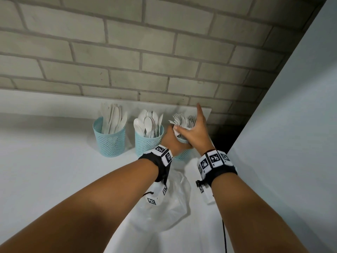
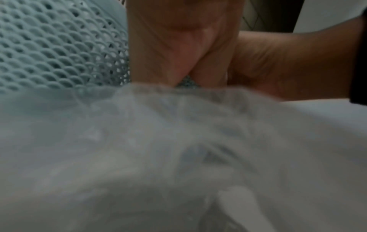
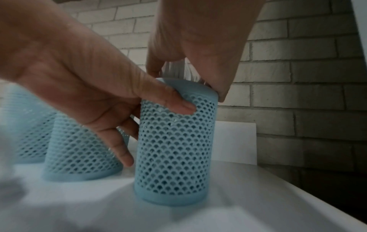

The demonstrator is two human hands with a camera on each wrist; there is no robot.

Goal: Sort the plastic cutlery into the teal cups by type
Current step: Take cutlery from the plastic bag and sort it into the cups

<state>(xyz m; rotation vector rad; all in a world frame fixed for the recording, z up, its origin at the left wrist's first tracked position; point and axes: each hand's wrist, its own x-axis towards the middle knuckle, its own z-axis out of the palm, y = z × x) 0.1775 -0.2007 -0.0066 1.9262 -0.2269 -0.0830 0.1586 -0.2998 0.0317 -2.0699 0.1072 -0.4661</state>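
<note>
Against the brick wall (image 1: 127, 57), on the white bench (image 1: 45, 170): three teal cups in a row. Knife cup (image 1: 109, 141) far left, spoon cup (image 1: 147, 143) middle, fork cup (image 3: 174, 149) right. Left hand (image 1: 172, 138), grip wrapped round the fork cup's side. Right hand (image 1: 196, 132), grip apparently closed on the forks (image 1: 182, 119) standing in that cup. Clear plastic bag (image 1: 169, 201) lies nearer.

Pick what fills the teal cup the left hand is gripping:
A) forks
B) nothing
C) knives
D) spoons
A: the left hand grips the rightmost teal cup, and forks with tines up stand in it under the right hand.
</note>
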